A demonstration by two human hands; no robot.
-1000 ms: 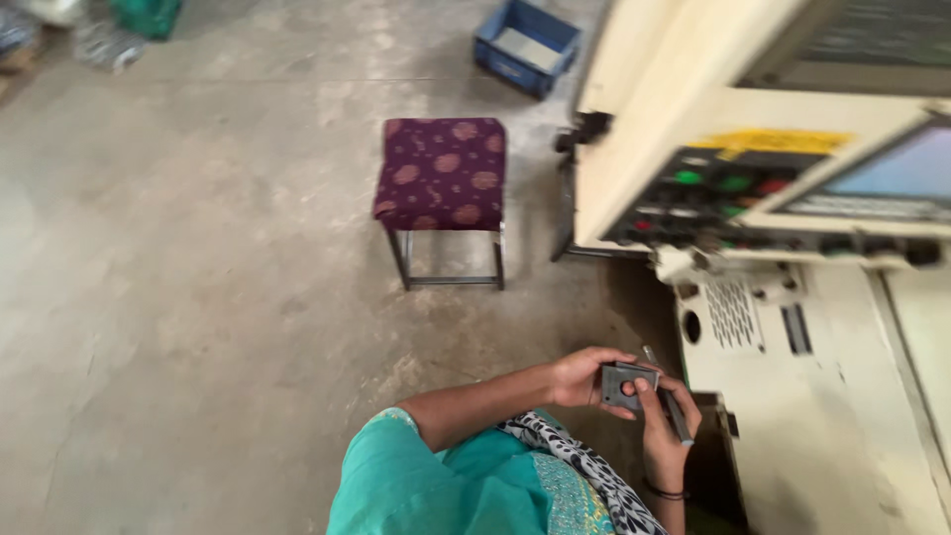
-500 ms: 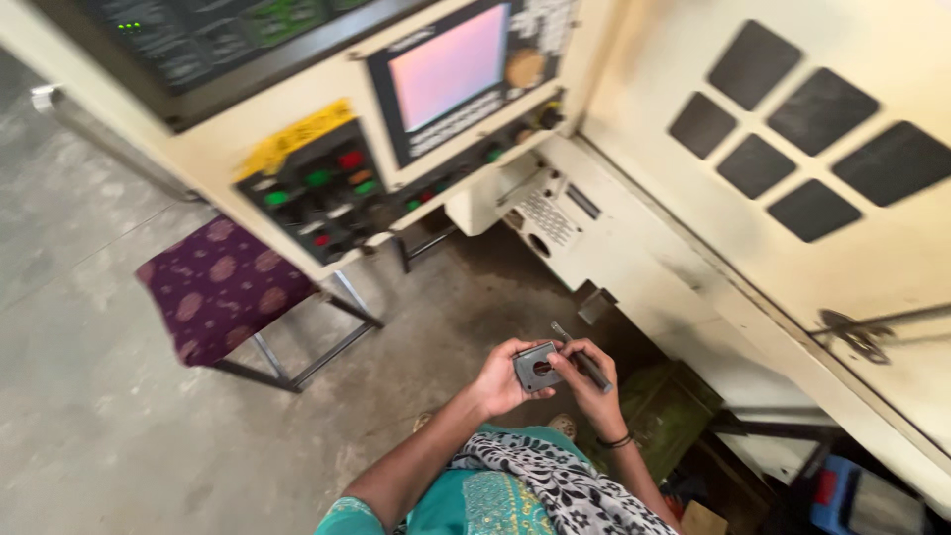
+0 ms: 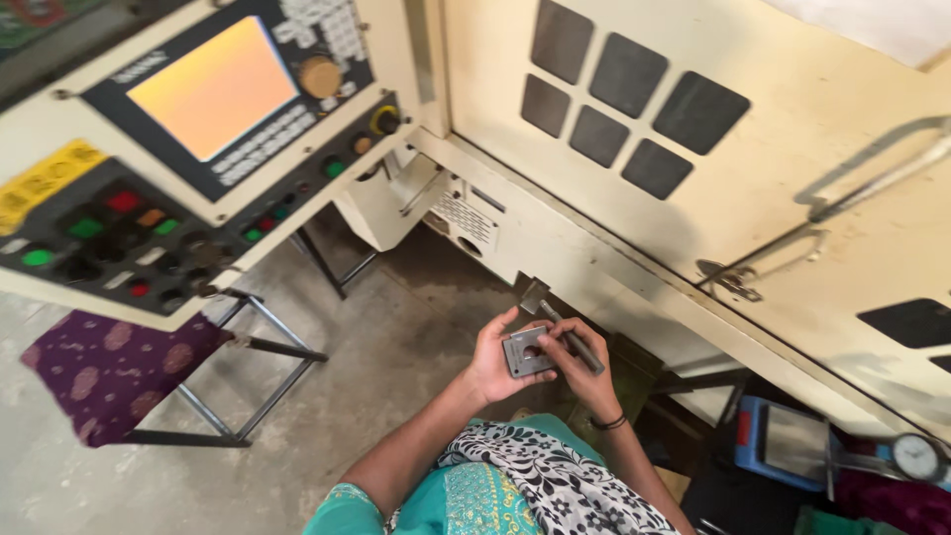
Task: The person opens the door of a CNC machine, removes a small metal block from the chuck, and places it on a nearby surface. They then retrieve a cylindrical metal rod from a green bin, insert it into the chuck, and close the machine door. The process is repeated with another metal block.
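My left hand (image 3: 493, 363) holds a small square grey metal plate (image 3: 525, 353) with a round hole in its middle. My right hand (image 3: 582, 369) grips a slim grey metal tool (image 3: 569, 335) whose flat head sticks up past the plate's top edge; its fingers also touch the plate's right side. Both hands are together in front of my chest, just below the lower edge of a cream machine cabinet (image 3: 634, 238).
A control panel (image 3: 198, 159) with a glowing screen and coloured buttons hangs upper left. A stool with a purple patterned cushion (image 3: 99, 369) stands at left on the concrete floor. A sliding machine door with a metal handle (image 3: 862, 188) is right; a blue tray (image 3: 783, 446) and dial gauge (image 3: 916, 456) lie lower right.
The view has swung from the floor and stool up toward the machine and closer to it. My hands have kept hold of the plate and the tool throughout.
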